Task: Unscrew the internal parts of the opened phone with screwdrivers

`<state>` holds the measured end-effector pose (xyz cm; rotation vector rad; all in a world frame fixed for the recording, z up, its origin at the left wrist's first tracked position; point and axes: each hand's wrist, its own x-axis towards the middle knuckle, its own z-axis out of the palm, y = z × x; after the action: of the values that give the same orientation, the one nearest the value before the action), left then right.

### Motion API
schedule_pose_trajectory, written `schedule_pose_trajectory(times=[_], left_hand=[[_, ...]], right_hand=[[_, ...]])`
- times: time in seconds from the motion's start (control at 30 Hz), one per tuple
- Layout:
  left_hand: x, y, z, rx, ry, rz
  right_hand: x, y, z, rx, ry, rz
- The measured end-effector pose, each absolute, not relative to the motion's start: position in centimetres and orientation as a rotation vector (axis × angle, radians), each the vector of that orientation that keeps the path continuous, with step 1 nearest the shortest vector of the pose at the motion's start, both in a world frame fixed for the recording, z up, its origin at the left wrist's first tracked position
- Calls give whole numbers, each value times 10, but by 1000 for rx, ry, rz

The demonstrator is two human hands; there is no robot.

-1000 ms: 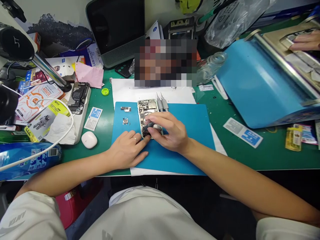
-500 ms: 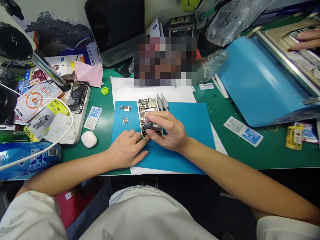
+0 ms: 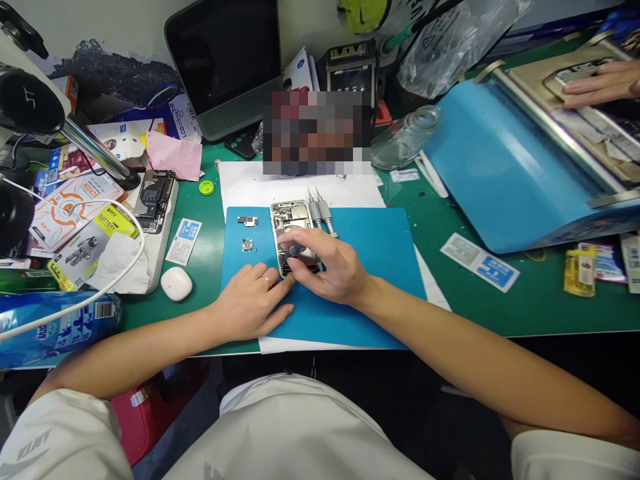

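An opened smartphone (image 3: 295,212) with bare inner boards lies on the blue mat (image 3: 370,313). My right hand (image 3: 335,267) holds a dark-handled screwdriver (image 3: 296,251) upright between thumb and fingers, over the phone's lower half. The driver's tip is hidden. My left hand (image 3: 253,300) rests palm down on the mat, fingers stretched and thumb apart, its index fingertip at the phone's lower edge. Left of the phone lie a small metal plate part (image 3: 247,221) and a smaller piece (image 3: 248,245). Grey screwdrivers (image 3: 320,212) lie at its upper right.
A white earbud case (image 3: 177,284) and a sticker card (image 3: 184,241) lie left of the mat. Another phone (image 3: 154,200) sits among boxes. A glass jar (image 3: 405,137) lies behind. At the upper right another person's hand (image 3: 600,83) is over a phone on a blue-covered stand (image 3: 465,160).
The whole view has shifted slightly. My right hand stays over the phone with the screwdriver, and my left hand keeps its place. The other person's hand shows more fully.
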<state>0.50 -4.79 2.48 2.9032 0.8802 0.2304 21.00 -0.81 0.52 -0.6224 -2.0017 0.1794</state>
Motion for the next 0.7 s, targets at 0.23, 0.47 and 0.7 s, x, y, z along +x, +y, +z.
schedule_pose_trajectory(times=[0.23, 0.47, 0.7], left_hand=[[5, -48, 25, 2899, 876, 255], [5, -49, 25, 2892, 879, 217], [5, -48, 25, 2903, 870, 237]], right_hand=[[211, -12, 5, -660, -1957, 280], [211, -12, 3, -663, -1835, 390], [210, -13, 4, -685, -1855, 391]])
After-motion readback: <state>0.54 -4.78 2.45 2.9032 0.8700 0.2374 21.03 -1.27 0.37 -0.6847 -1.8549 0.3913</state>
